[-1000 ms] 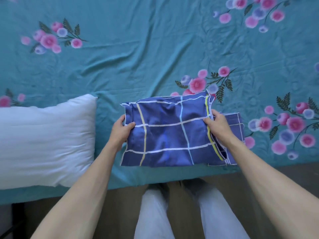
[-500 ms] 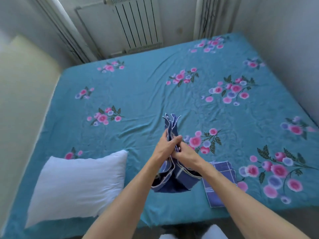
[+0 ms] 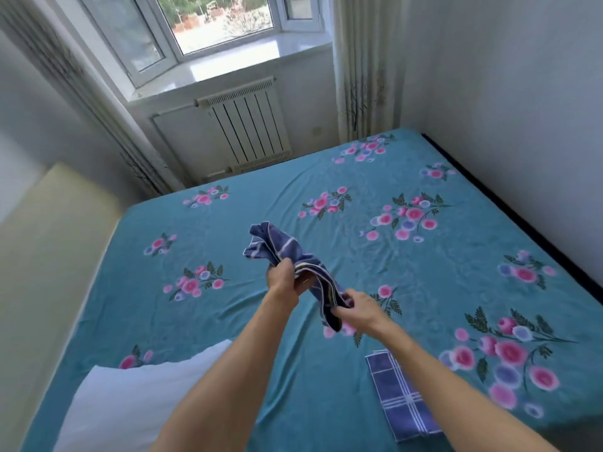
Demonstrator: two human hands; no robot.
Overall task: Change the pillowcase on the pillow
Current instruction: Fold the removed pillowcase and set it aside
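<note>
Hands were mid-shakeout: my left hand (image 3: 284, 279) and right hand (image 3: 358, 308) both gripped the bunched pillowcase (image 3: 295, 262) above the bed (image 3: 261, 337), pillow (image 3: 137, 399) bare, so I judged finding its opening came next

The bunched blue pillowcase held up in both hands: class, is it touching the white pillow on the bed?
Apart. The head view shows the pillowcase raised over the teal bedsheet, while the pillow lies at the bed's near left corner, sheet showing between them.
</note>
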